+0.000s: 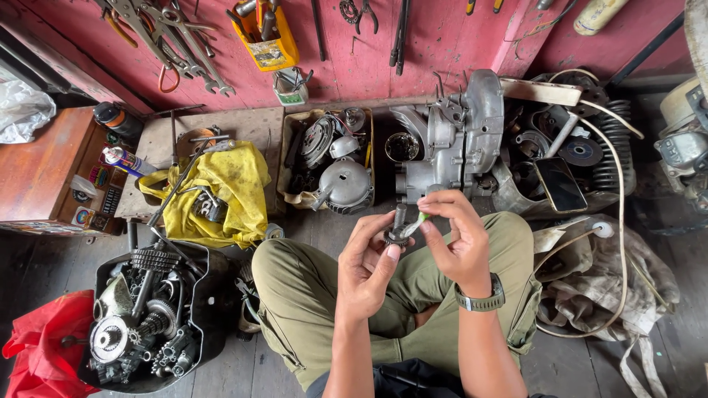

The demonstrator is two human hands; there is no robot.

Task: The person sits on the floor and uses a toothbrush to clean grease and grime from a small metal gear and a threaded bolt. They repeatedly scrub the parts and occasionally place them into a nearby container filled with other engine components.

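Observation:
My left hand [366,265] holds a small dark round metal part [396,236], a ring or bearing with a threaded stub rising from it, pinched between thumb and fingers. My right hand [457,236], with a watch on its wrist, grips a thin tool with a light green handle [417,222] whose tip touches the round part. Both hands are raised above my folded legs in olive trousers [295,287]. A grey engine casing [450,147] lies on the floor just beyond the hands.
A black tub of gears and shafts [140,324] sits at my left beside a red bag [37,354]. A yellow cloth with tools [228,184], a box of engine parts [332,162], hoses and rags [605,273] surround me. Wrenches hang on the red wall [177,44].

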